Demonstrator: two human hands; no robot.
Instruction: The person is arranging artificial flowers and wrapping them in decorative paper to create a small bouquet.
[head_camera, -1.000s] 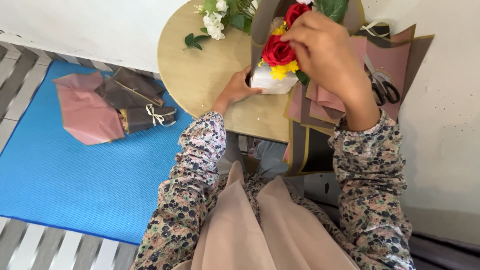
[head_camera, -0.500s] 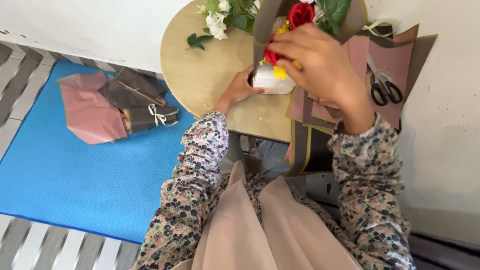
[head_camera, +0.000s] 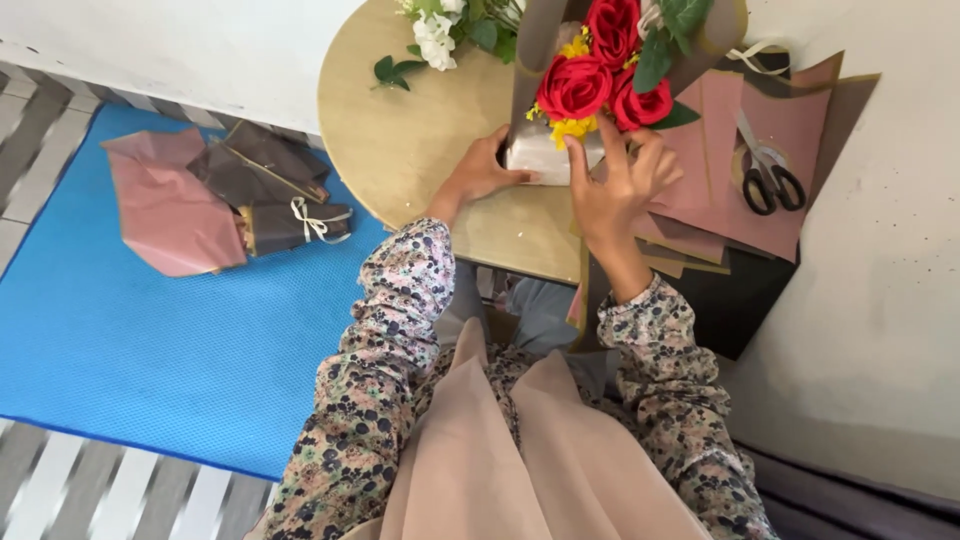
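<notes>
On the round wooden table (head_camera: 410, 140) stands a white block (head_camera: 535, 155) stuck with red roses (head_camera: 575, 88) and small yellow flowers (head_camera: 570, 128), backed by brown wrapping paper (head_camera: 540, 30). My left hand (head_camera: 482, 170) presses against the block's left side. My right hand (head_camera: 622, 180) touches its right front with fingers spread, just under the roses.
Black-handled scissors (head_camera: 765, 175) lie on pink and brown paper sheets (head_camera: 790, 130) at the table's right. White flowers with green leaves (head_camera: 440, 30) lie at the table's far side. Wrapped brown and pink bundles (head_camera: 225, 195) rest on a blue mat (head_camera: 150, 330) on the floor.
My right hand has come down off the roses to the block's right front, so the flowers now show. The left hand stays on the block's left side.
</notes>
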